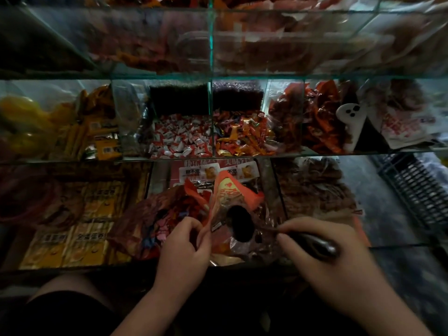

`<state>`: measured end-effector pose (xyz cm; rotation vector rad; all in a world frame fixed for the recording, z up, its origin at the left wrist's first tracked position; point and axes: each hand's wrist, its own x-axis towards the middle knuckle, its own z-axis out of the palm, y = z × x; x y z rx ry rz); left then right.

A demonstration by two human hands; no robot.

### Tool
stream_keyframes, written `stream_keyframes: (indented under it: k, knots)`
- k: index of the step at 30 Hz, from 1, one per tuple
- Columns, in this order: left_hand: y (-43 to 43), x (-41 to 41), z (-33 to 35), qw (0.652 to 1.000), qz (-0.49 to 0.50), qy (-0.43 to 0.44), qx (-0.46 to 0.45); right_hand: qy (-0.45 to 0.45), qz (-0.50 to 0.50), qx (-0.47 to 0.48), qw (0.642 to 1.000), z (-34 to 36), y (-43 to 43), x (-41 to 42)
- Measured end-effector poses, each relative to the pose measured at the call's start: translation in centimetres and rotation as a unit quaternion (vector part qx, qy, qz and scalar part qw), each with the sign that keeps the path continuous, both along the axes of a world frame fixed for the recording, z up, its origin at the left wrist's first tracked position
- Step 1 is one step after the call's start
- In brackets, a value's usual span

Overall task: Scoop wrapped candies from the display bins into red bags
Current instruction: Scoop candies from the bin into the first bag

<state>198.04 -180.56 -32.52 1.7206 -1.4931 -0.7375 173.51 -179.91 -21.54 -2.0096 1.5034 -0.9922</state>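
Scooping is mid-step at a glass candy display: the left hand (186, 238) pinches the rim of the red bag (230, 197), thumb and fingers clamped on the film, over the nearest compartment. The right hand (322, 258) curls tight around the scoop (312, 241) handle, just beside the bag. The scoop's long axis runs across the view, its working end pointing left at the bag; its bowl is too dim to read. The next move likely calls for a steady tilt into a mouth held wide.
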Motion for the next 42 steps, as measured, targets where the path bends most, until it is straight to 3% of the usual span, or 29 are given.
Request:
stream_keyframes:
  k: [3,7,13,17,24,29,32,42]
  knots:
    - [0.1,0.0,0.1,1.000,0.004,-0.001,-0.003,0.033,-0.010,0.134,0.990,-4.1,-0.5,1.6]
    - [0.7,0.3,-0.4,1.000,-0.003,-0.001,0.008,0.118,-0.002,0.181,0.976,-7.3,-0.9,2.3]
    - [1.2,0.3,-0.7,1.000,0.001,0.003,0.019,0.123,-0.006,0.216,0.969,-9.2,-1.1,2.2]
    - [1.2,0.2,-0.7,1.000,0.002,-0.004,0.012,0.033,-0.025,0.284,0.958,-10.1,-1.5,2.8]
    - [1.5,0.4,-0.9,1.000,0.007,-0.014,0.022,-0.037,-0.110,0.270,0.956,-12.0,-1.4,5.9]
    - [1.5,0.4,-1.0,1.000,0.010,-0.012,0.018,-0.139,-0.145,0.322,0.925,-12.1,-2.5,5.1]
    - [1.5,0.3,-1.0,1.000,0.019,-0.002,0.021,-0.207,-0.187,0.305,0.911,-11.5,-2.2,4.3]
    - [0.9,0.2,0.3,0.999,0.051,0.006,0.006,-0.307,-0.255,0.163,0.902,-4.9,1.4,-1.2]
